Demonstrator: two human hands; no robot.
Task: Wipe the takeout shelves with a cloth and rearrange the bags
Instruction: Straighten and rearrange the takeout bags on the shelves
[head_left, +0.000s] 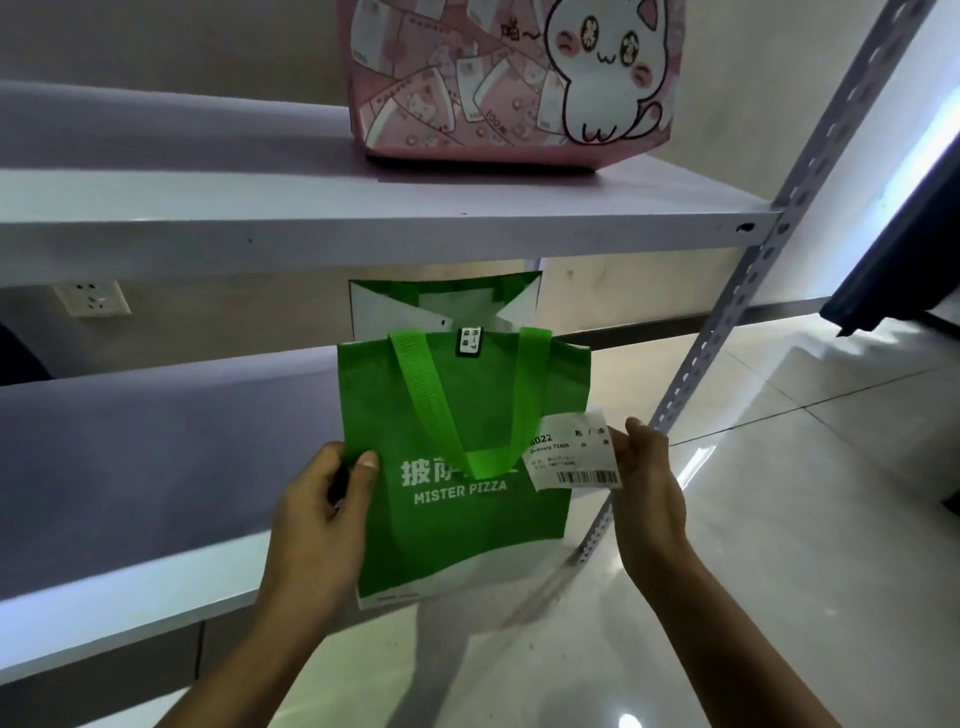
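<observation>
Pale wall (208, 47) behind, with a white socket plate (93, 299) under the upper shelf; glossy tiled floor (779, 519) at right. White metal shelving, perforated upright post (727, 332) at right. Upper shelf (363, 208) carrying a pink cat-print bag (498, 78), standing upright toward the right end. Lower shelf (156, 467) running left to right below.

Green bag (457, 467), non-woven, white band along the bottom, lettered "MISTER PIZZA" in white, bright green handles folded down over the front. Held upright at the front edge of the lower shelf, near the post. Second green-and-white bag (441, 306) directly behind it, mouth open. White delivery slip (574, 457) with barcode fixed at the green bag's right edge.

Left hand (322, 499) gripping the bag's left edge, thumb on the front, fingers (332, 488) curled behind. Right hand (647, 467) pinching the slip's right edge, fingers closed on it.
</observation>
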